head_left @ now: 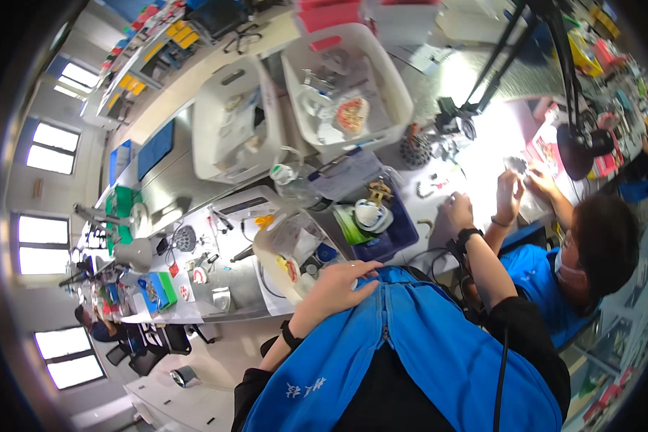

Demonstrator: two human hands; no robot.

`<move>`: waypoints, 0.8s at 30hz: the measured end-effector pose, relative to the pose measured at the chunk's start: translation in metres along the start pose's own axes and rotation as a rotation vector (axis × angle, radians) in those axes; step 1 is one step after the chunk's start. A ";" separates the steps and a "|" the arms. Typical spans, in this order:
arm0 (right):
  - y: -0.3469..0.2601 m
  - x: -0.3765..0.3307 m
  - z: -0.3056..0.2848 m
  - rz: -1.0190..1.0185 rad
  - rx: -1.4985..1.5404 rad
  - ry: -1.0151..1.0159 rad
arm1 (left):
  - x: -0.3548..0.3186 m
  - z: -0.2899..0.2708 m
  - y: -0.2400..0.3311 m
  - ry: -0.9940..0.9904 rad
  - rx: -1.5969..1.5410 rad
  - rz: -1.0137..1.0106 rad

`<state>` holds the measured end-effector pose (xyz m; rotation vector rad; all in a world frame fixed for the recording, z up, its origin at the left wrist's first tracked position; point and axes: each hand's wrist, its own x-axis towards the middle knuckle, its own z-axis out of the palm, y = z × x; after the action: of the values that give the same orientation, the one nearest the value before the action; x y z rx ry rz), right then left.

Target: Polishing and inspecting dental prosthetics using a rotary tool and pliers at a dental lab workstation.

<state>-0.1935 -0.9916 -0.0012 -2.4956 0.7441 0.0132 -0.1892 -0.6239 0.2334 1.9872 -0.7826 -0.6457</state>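
Left hand (pixel 338 279) lies open and flat on blue vest (pixel 425 338), holding nothing, just beside clear bin (pixel 270 248). Right hand (pixel 457 210) is curled on tabletop (pixel 230 284) near small parts (pixel 421 189); I cannot tell its grip. Advice: work slowly and keep 1 wrist planted.

Your left hand (pixel 336 286) lies on your vest (pixel 410 345), just before the clear tub (pixel 295 248); two bins (pixel 230 119) sit behind the tub on the counter (pixel 194 187).

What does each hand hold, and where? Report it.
The left hand holds nothing; it lies flat on the blue vest. The right hand is curled over the table; its hold cannot be told.
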 end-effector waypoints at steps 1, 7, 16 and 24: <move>0.018 0.009 0.013 0.045 0.003 -0.018 | 0.000 0.002 -0.001 0.033 -0.026 0.041; 0.063 0.005 0.029 -0.124 0.044 0.294 | -0.006 -0.002 0.006 0.170 -0.134 0.113; -0.107 -0.099 -0.167 -0.112 0.831 -0.125 | 0.013 0.003 0.021 0.206 -0.438 0.077; -0.161 -0.167 -0.146 -0.007 1.393 -0.778 | 0.013 0.009 0.015 -0.001 -0.608 -0.070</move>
<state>-0.2728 -0.8654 0.2284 -1.0046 0.2098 0.3213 -0.1908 -0.6447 0.2404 1.4586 -0.4433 -0.8127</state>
